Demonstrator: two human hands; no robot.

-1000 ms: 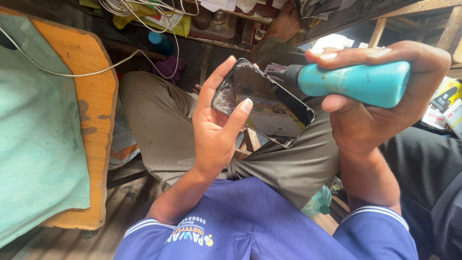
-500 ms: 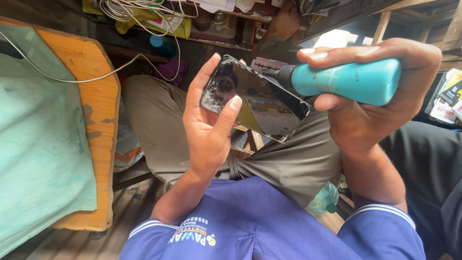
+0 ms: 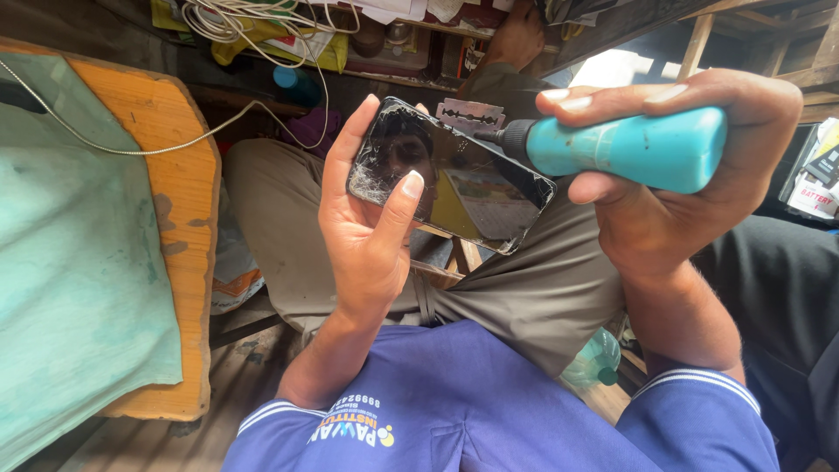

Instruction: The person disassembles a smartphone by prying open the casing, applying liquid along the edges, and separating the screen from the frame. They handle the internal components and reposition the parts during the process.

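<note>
**Cracked phone held against razor-blade tool**

Far left of the fingers: green cloth spread over an orange wooden board, thin white cable trailing across both.

Left hand raised, palm toward the camera, fingers wrapped behind and along the near end of a dark smartphone. Thumb pressed on the glass near the lower edge; forefinger extended up along the short end. Grip closed on the phone, not clenched hard. Screen cracked, worst under and just beside the thumb tip; glass reflective, details of the reflection not recorded.

Just past the phone's far long edge: razor blade, mounted at the black tip of a turquoise handled tool. Blade lying against or just behind the upper edge of the phone; contact not resolvable.

Right hand closed around the turquoise handle, thumb and fingertips curled over the top side, palm beneath. Handle held roughly level, tip pointed toward the left-hand fingers.

Below both hands: lap in khaki trousers, blue shirt with white-striped cuffs. Beyond the fingers, a cluttered shelf with wires and small items. Far right, beside the right wrist: small printed boxes.
</note>
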